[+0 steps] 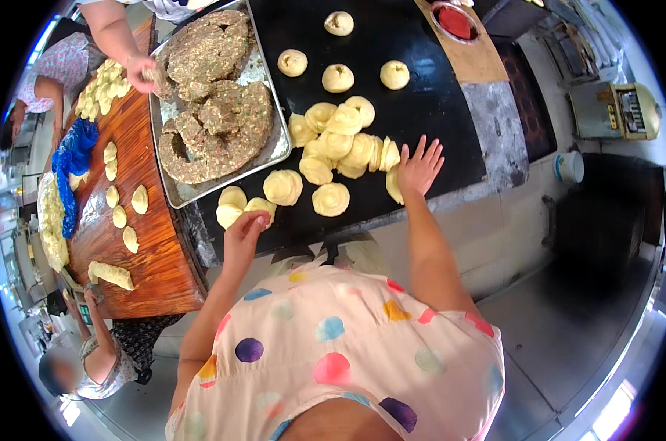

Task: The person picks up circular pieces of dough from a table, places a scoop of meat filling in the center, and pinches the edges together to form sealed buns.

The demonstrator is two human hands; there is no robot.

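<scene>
My right hand lies flat with spread fingers on the black worktop. Its edge touches a flattened dough round at the right end of a pile of dough rounds. Curled fingers bring my left hand close to a pair of dough pieces near the front edge. Thumb and forefinger are pinched together; whatever sits between them is hidden. Two more dough discs, one and another, lie between my hands. Farther back stand several round shaped buns.
A metal tray of speckled minced filling stands left, where another person's hand holds some filling. Beyond is a wooden table with dough pieces, a dough roll and blue plastic. A bowl of red stuff sits back right.
</scene>
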